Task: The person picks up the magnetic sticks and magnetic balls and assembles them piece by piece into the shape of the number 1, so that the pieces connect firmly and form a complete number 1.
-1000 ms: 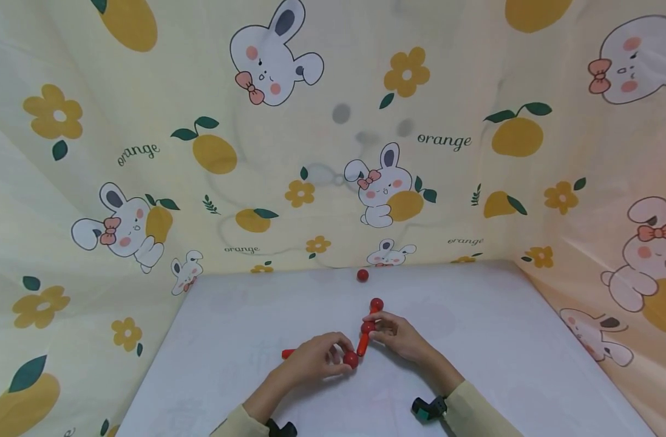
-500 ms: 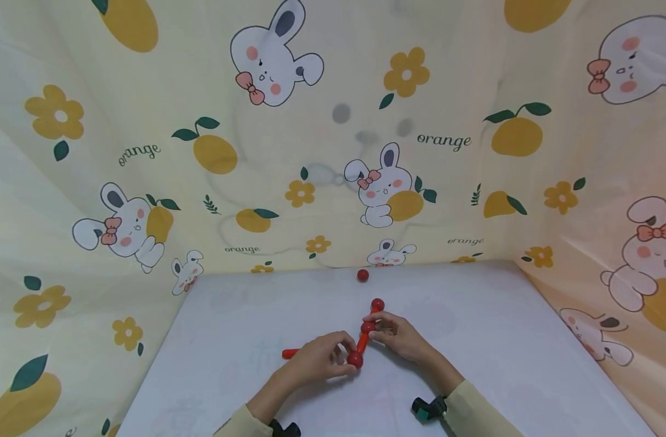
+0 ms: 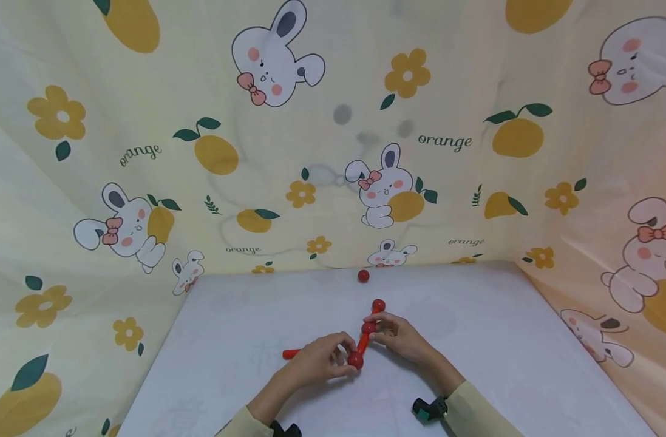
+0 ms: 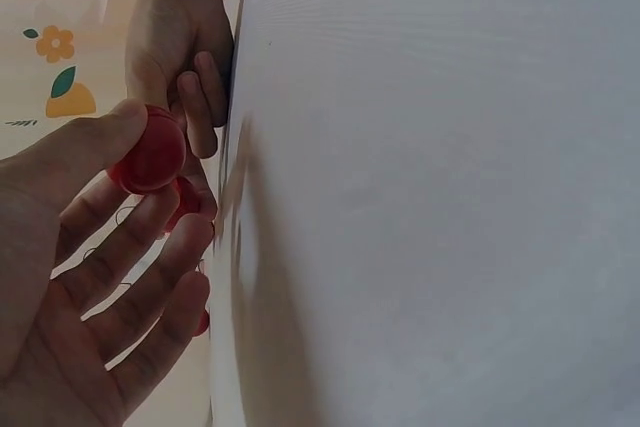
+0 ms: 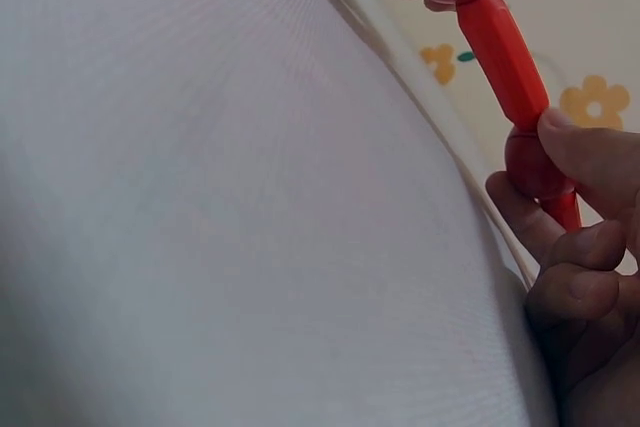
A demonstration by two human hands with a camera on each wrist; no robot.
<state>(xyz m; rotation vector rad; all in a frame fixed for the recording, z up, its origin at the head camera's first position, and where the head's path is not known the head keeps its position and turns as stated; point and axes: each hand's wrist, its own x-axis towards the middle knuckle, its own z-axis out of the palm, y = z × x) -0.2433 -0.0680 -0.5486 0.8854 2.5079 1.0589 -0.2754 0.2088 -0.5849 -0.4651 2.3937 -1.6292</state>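
Observation:
A chain of red balls and red rods runs between my hands. Its near ball is pinched by the thumb and fingers of my left hand. From that ball a faceted red rod leads to the middle ball, which my right hand pinches between thumb and fingers. Past the right fingertips, a second rod continues to the far ball. In the left wrist view the near ball hides most of the chain behind it.
A loose red ball lies at the back edge of the white table. Another red rod sticks out behind the left hand. A patterned cloth with rabbits and oranges surrounds the table at the back and sides.
My left hand has shifted slightly right with the near ball, closing the gap to the end of the rod. Ball and rod now meet. The right hand stays almost still.

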